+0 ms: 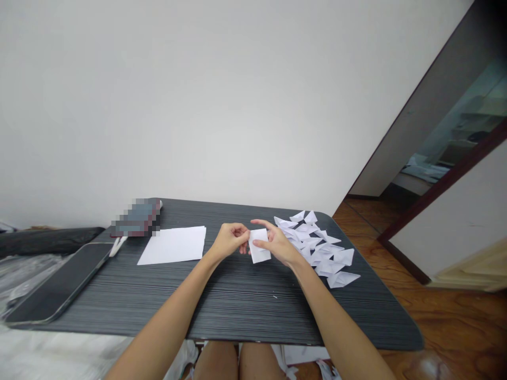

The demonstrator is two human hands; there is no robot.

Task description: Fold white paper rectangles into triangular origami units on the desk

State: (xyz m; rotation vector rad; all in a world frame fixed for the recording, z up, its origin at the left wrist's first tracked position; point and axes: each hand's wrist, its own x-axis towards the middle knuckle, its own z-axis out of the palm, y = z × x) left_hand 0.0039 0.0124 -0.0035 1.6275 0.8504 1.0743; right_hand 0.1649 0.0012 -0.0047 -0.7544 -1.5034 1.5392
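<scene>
Above the middle of the dark table, a small folded piece of white paper (259, 254) is held between both hands. My left hand (233, 238) pinches its left edge with thumb and fingertips. My right hand (277, 244) grips it from the right, thumb across the front and index finger stretched out past the top; the other fingers are hidden behind the paper. Close by on the right lies a group of several folded paper boats (322, 248). To the left of my left hand is a stack of flat white paper sheets (174, 244).
The dark wood-grain table (245, 311) has rounded corners and stands against a white wall (222, 105). A phone-like black device (59, 287) lies along its left edge, with a blurred-out object (137, 217) behind it. A doorway opens at the right.
</scene>
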